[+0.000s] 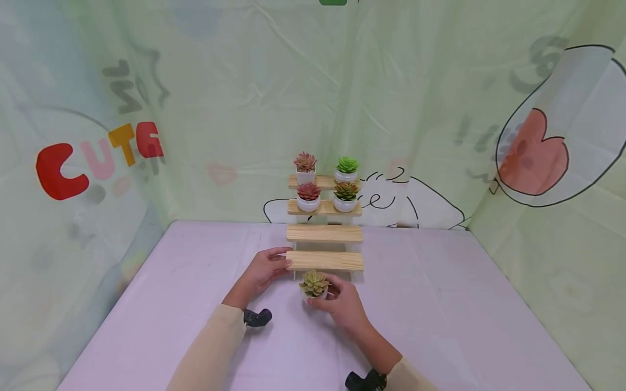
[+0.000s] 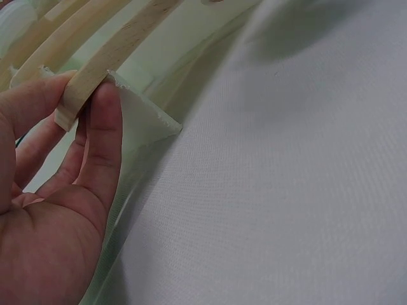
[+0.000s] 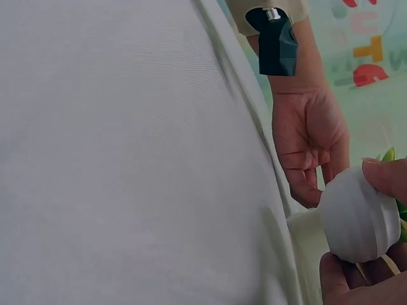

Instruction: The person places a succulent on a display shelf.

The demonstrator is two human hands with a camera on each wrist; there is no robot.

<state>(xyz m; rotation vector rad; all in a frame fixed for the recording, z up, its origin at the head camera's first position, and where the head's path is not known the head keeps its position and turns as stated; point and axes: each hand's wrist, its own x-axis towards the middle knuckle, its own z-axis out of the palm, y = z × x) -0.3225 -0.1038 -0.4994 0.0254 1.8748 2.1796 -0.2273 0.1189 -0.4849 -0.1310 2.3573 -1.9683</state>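
My left hand pinches the left end of the lowest wooden step of a small tiered stand, thumb on top and fingers below in the left wrist view. In my right hand is a yellow-green potted succulent, held by its white pot just in front of that step. On the top step stand a pink succulent and a bright green one. One step down sit a dark red succulent and a green-brown one.
The third wooden step is bare. A pale cloth covers the table. Printed curtains rise behind and at both sides. Black wrist devices are strapped at both sleeves.
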